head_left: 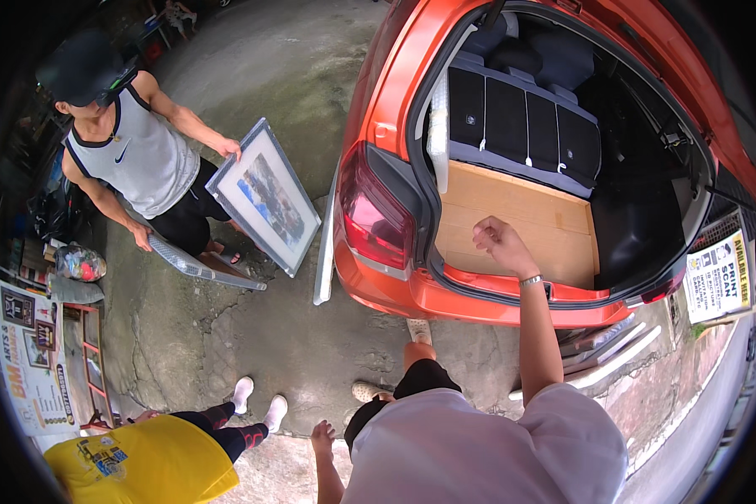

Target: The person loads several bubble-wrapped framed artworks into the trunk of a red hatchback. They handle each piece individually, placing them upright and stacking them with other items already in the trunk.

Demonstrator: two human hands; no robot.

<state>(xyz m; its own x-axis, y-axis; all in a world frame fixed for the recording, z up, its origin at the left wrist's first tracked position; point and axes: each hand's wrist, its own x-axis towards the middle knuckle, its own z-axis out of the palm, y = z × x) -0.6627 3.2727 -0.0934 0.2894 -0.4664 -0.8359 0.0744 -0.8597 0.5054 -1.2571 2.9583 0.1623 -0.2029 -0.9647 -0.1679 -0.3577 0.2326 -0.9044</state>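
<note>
My right arm reaches out over the rear sill of an orange hatchback (470,304). My right hand (504,242) hangs above the wooden panel (512,197) lying on the cargo floor, fingers loosely bent and apart, nothing held. A metal watch band (531,280) circles that wrist. Low by my left side, my left hand (322,437) is relaxed, with loosely curved fingers and nothing visible in it. At the left, a person in a white tank top (151,160) holds a wrapped framed picture (269,197) in one hand and another wrapped panel (206,265) in the other.
A white-edged panel (325,252) leans by the car's left rear corner. Several flat frames (601,349) stand below the bumper at right, near a printed sign (718,277). Someone in a yellow shirt (147,458) stands at lower left, near a red metal rack (95,370).
</note>
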